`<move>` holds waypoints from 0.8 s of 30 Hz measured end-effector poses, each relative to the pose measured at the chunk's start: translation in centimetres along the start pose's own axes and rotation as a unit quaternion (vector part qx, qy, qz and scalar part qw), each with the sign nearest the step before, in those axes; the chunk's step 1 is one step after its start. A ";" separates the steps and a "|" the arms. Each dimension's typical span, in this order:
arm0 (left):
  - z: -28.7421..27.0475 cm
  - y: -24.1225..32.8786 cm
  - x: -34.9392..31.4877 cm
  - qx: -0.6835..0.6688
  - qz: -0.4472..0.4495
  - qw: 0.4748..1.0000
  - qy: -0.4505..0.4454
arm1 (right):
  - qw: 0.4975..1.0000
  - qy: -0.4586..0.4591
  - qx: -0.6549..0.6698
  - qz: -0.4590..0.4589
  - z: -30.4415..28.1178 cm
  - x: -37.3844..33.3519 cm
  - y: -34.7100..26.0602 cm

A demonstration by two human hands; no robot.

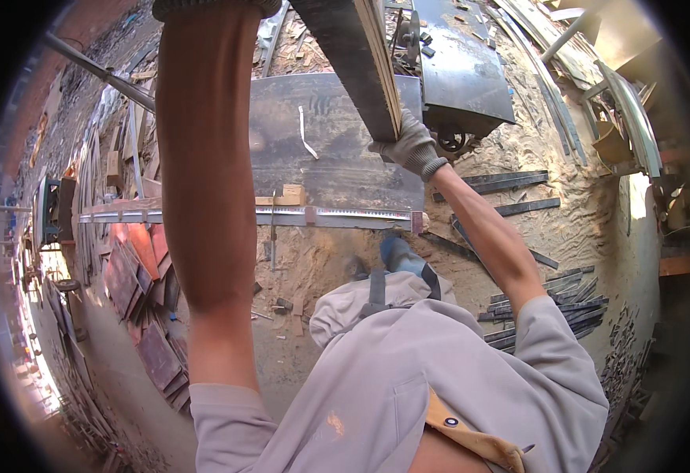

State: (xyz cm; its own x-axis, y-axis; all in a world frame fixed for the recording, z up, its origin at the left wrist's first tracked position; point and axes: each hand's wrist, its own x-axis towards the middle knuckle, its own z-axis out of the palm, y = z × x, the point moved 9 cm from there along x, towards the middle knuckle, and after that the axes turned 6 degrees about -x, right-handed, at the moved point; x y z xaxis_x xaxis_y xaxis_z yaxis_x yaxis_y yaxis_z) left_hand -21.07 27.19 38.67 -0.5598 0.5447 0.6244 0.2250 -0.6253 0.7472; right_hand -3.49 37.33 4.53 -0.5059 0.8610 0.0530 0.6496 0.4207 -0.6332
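The gloved right hand (412, 147) clenched the board stack (360, 63) at top centre — a square, firm hold suited it; the left hand's fingers sat out of frame — unreadable.

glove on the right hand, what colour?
Grey knit glove on the right hand, gripping the stack of dark boards; shows best in the head view.

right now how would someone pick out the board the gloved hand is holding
Start at the dark metal saw table in the middle of the sawdust floor. Above its far right corner, the right hand, in a grey knit glove, grips a long dark board running up out of view. Unlike the planks lying on the ground, it is lifted, showing a pale layered edge.
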 end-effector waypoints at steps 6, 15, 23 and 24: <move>5.8 -6.2 -4.0 -0.043 -0.124 0.991 -0.011 | 0.996 -0.064 -0.048 0.040 -2.0 -0.7 4.4; 16.8 -7.4 -5.0 -0.069 -0.165 0.984 -0.022 | 0.890 0.186 0.256 -0.327 -34.1 1.8 -9.5; 23.6 -8.4 -8.3 0.160 0.056 0.984 -0.058 | 0.859 0.329 0.218 -0.326 -43.1 0.3 -9.6; 23.5 -10.7 -10.9 0.176 0.041 0.980 -0.084 | 0.859 0.343 0.211 -0.316 -43.8 0.2 -8.2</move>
State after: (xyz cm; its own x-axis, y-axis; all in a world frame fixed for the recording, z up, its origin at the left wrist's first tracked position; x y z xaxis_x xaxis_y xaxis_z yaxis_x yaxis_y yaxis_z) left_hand 1.35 41.09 29.19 -0.3953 0.6044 0.6917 0.5407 -0.4557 0.7071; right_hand 15.91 46.52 43.53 -0.1338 0.5264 0.8396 0.0312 0.8491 -0.5274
